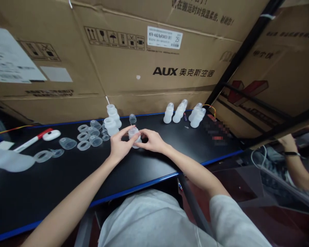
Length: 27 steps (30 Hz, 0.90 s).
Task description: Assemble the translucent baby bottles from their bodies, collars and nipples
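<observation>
Both hands are around a small frosted baby bottle (133,133) that stands upright on the black table. My left hand (120,144) grips it from the left, thumb across its front. My right hand (153,141) has its fingers closed on the other side of the same bottle. Just behind it sits a clear dome cap (132,118). Left of my hands are open-topped bottles (111,126), with no caps on them. Several translucent collar rings (83,145) and clear caps (95,141) lie further left.
Several capped bottles (168,114) stand at the back right. A red-and-white stick-like item (33,140) and a large translucent object (12,161) lie at left. Cardboard boxes (128,75) wall off the back. Another person's arm (296,164) shows at far right.
</observation>
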Each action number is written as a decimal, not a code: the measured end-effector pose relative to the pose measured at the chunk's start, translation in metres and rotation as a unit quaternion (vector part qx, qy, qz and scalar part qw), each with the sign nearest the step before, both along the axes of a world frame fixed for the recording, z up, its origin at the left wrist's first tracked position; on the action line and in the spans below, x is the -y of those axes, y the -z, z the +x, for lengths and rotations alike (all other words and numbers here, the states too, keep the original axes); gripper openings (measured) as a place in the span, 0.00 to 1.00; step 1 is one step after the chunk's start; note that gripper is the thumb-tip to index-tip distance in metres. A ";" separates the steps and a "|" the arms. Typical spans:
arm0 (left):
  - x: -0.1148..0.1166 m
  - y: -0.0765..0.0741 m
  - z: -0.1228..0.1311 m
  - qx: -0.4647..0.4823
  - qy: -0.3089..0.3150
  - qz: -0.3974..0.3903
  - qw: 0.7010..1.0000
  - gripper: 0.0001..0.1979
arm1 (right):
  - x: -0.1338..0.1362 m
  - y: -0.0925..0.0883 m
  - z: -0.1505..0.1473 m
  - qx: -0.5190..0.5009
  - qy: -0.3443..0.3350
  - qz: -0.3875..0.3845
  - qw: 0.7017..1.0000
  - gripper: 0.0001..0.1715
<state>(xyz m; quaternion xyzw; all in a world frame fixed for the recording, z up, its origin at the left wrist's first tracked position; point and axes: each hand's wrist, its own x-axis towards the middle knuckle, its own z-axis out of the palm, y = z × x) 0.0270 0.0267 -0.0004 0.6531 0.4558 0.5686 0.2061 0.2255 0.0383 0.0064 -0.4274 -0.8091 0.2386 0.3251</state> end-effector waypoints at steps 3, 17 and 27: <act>0.000 0.003 0.000 0.002 0.004 -0.014 1.000 0.25 | 0.001 0.002 0.000 -0.005 0.003 -0.009 1.000 0.27; -0.006 -0.007 -0.013 0.041 0.112 -0.077 0.990 0.28 | -0.017 0.022 0.012 -0.206 -0.164 -0.154 0.953 0.37; -0.011 -0.003 -0.017 0.010 0.118 -0.044 0.992 0.24 | -0.009 0.028 -0.011 -0.226 -0.077 -0.092 0.967 0.39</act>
